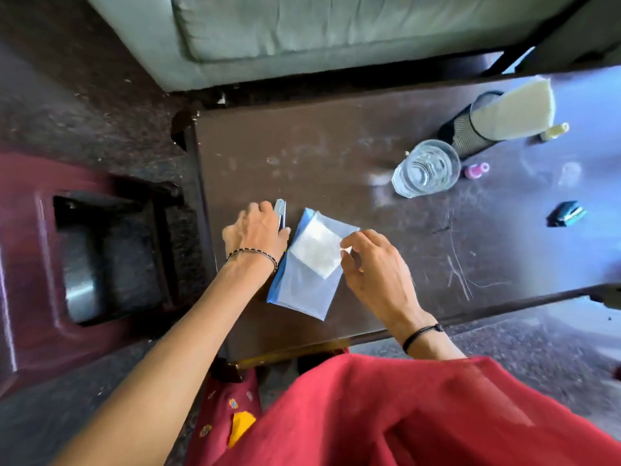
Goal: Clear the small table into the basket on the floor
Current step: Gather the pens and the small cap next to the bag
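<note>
The bench (336, 146) carries both things now in hand. What I take for the basket (30, 264), maroon, sits on the floor out beyond the left grip, past the bench's edge and lower.

Between the two grips lies a bluish plastic pouch (302, 287), with a white sheet (316, 250) in or on it. The right hand (376, 270) pinches the pouch's far right corner with thumb and forefinger. A corner pinch will likely let the limp pouch droop and the sheet slide, so a hold nearer mid-edge seems safer before swinging it left. The pouch's long axis runs away from the person, leaning slightly right, with its near end just beside the left wrist.

The left hand (255, 230) curls its fingers round a slim metal tool (280, 211) whose tip pokes out past the fingertips. The tool's long axis points almost straight away from the person. Being nearest the basket, it should go in first.
</note>
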